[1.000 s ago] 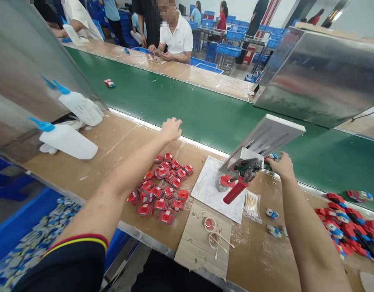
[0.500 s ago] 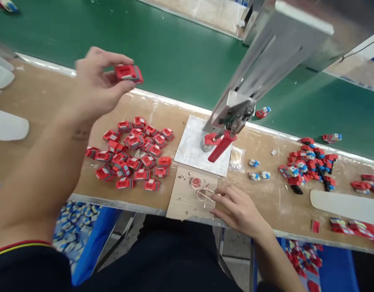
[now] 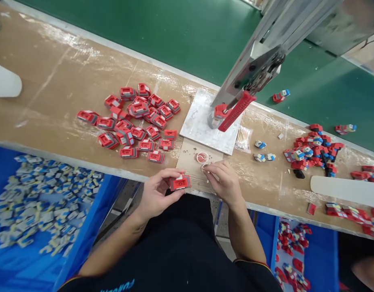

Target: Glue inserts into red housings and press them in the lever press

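My left hand [image 3: 156,194] pinches a red toy car body [image 3: 180,183] with grey trim between thumb and fingers, just over the table's front edge. My right hand [image 3: 225,181] is closed, fingertips together on a thin cotton swab, mostly hidden, at a small round cap on the cardboard [image 3: 191,156]. Beside it lies another cap [image 3: 201,157] with red liquid in it. A pile of similar red car bodies [image 3: 138,109] lies left of the cardboard.
A metal press with a red handle [image 3: 235,111] stands on a white plate [image 3: 195,117]. Right of it are a bag of cotton swabs [image 3: 243,138] and a heap of red-blue toys [image 3: 314,150]. Blue bins [image 3: 92,211] flank me below; a green conveyor [image 3: 144,36] runs behind.
My left hand has brought the red car body from above the conveyor down to the table's front edge, near my right hand. My right fingers have closed together at the cap. The view has shifted.
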The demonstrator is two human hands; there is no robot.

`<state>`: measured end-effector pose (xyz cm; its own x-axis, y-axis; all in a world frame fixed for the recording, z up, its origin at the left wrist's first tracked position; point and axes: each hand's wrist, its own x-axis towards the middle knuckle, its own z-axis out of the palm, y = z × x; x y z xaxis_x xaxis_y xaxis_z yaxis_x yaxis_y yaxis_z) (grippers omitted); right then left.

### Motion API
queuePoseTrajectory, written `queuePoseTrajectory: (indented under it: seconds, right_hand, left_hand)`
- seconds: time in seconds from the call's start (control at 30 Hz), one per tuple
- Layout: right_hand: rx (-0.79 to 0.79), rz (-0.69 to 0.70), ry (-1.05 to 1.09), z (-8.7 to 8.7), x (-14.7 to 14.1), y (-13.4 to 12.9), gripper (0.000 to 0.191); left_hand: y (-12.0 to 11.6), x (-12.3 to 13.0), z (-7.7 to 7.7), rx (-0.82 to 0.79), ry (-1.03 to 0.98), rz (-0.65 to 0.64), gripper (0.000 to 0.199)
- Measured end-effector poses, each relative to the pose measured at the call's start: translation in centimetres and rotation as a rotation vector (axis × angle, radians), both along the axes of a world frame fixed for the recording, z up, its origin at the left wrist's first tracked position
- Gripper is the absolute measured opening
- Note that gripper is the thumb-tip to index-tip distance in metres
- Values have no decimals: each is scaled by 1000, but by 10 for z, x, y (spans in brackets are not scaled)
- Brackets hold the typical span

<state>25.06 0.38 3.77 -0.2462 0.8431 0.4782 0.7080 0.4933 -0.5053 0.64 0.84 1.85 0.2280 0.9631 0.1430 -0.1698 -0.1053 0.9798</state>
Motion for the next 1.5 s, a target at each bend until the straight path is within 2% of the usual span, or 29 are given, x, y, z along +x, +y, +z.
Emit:
queuePoseTrajectory:
  seconds: [0.1, 0.23, 0.3, 0.4, 0.5, 0.63, 0.8, 0.97, 1.3, 1.5]
  right_hand:
    - [-18, -61, 130, 6, 1, -6, 17]
    - [54, -177, 491, 24, -8, -28, 20]
    - [76, -159, 671, 30, -20, -36, 17]
    - [0, -89, 840, 31, -41, -40, 10]
    - [-110, -45, 911, 27, -53, -37, 5]
    - [-222, -9, 953, 25, -54, -35, 5]
    - [-250, 4, 955, 28, -52, -37, 6]
    - [-203, -19, 883, 29, -54, -36, 6]
    - [70, -72, 631, 24, -58, -38, 20]
    - [246, -98, 397, 29, -55, -38, 22]
  left_hand:
    - [-2, 2, -7, 51, -7, -23, 27]
    - [-1, 5, -7, 111, -1, -64, 28]
    - [-1, 8, -6, 141, -22, -77, 31]
    - [-2, 12, -3, 171, -46, -95, 35]
    - [-3, 13, -1, 182, -51, -111, 39]
    - [-4, 12, 1, 189, -64, -113, 43]
    - [-4, 11, 2, 188, -70, -109, 43]
    - [-6, 11, 4, 159, -47, -117, 36]
    - [-5, 11, 8, 163, -11, -114, 34]
    - [-5, 10, 8, 195, 22, -74, 34]
